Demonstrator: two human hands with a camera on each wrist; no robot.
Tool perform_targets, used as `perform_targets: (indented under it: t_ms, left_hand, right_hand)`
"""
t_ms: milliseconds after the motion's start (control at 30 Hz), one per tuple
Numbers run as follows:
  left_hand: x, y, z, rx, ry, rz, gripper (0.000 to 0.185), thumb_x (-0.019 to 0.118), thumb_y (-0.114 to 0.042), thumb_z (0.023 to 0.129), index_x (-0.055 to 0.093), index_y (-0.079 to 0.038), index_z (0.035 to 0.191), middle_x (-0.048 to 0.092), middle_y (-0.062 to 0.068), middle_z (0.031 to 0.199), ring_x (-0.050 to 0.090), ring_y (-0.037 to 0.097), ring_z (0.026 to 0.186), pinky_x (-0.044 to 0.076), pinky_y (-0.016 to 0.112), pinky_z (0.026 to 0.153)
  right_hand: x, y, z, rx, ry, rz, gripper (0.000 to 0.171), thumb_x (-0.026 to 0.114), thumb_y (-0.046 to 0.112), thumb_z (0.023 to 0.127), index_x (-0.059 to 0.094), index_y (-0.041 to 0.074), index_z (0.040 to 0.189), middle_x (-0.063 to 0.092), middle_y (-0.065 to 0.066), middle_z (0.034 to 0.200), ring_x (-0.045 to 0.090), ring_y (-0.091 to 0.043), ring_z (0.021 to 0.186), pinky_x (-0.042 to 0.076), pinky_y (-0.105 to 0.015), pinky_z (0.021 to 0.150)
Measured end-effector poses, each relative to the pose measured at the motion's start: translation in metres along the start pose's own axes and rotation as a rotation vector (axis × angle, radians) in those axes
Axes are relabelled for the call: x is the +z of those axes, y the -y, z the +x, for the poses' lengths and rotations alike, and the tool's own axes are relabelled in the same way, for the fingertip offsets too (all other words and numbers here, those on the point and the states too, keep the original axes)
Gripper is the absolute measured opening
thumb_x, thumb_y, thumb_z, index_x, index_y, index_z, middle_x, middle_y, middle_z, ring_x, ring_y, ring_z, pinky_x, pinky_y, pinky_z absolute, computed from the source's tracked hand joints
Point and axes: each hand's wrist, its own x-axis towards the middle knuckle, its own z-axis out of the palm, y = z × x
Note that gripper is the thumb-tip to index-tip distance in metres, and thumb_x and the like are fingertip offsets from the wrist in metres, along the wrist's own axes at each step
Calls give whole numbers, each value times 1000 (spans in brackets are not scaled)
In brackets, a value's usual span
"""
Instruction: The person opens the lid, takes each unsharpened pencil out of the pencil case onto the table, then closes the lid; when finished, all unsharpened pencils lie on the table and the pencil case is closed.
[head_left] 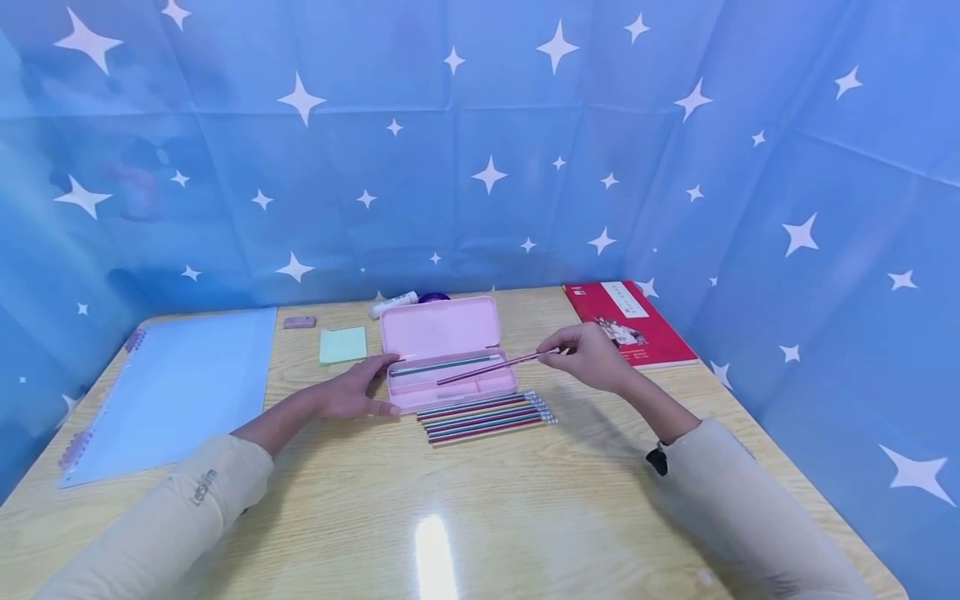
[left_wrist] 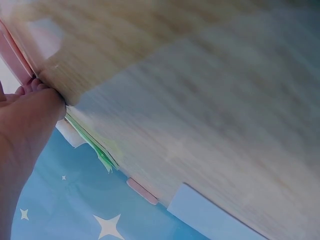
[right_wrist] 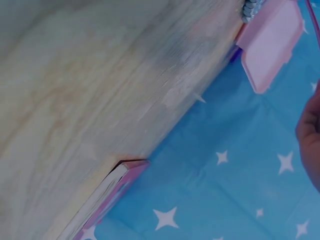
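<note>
I judged the slim red wooden pencil (head_left: 491, 366) light, stiff; my right hand (head_left: 592, 357) pinched its eraser end, left hand (head_left: 352, 392) lay open, steadying the open pink plastic pencil case (head_left: 442, 333).

Table (head_left: 480, 500) is light wood-grain laminate, smooth and glossy with a lamp glare spot; pink pencil case (head_left: 442, 333) is smooth matt plastic. Pencils (head_left: 487, 414) have shiny metallic-looking coloured bodies with silvery ferrules, red book (head_left: 630, 321) has a glossy paper cover, green sticky notes (head_left: 343, 344) are matt paper. Backdrop (head_left: 480, 150) is thin creased blue star-print sheet, slightly sheeny; sleeves (head_left: 180, 508) are beige matt cloth.
</note>
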Motion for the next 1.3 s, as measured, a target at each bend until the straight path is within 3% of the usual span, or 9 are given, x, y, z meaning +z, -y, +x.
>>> perform_targets:
  t_ms: [467, 800, 1300]
  left_hand:
    - [1, 1, -1, 12, -2, 19, 106, 77, -47, 84, 13, -2, 157, 17, 21, 162, 14, 39, 149, 17, 52, 121]
    - [0, 1, -1, 17, -6, 23, 107, 77, -48, 83, 14, -2, 157, 18, 21, 161, 15, 39, 149, 18, 51, 120]
    - [0, 2, -1, 7, -4, 14, 106, 77, -46, 84, 14, -3, 157, 18, 21, 161, 16, 38, 149, 18, 50, 120]
  right_hand:
    - [-3, 2, -29, 27, 98, 91, 18, 78, 14, 87, 77, 6, 104, 74, -4, 96, 68, -20, 83, 58, -26, 70]
    - [2, 0, -42, 37, 184, 141, 20, 77, 14, 87, 76, 4, 104, 74, -4, 98, 66, -22, 85, 56, -25, 67]
    - [8, -6, -52, 34, 278, 44, 13, 76, 9, 87, 77, 7, 100, 72, -1, 97, 64, -19, 86, 57, -25, 71]
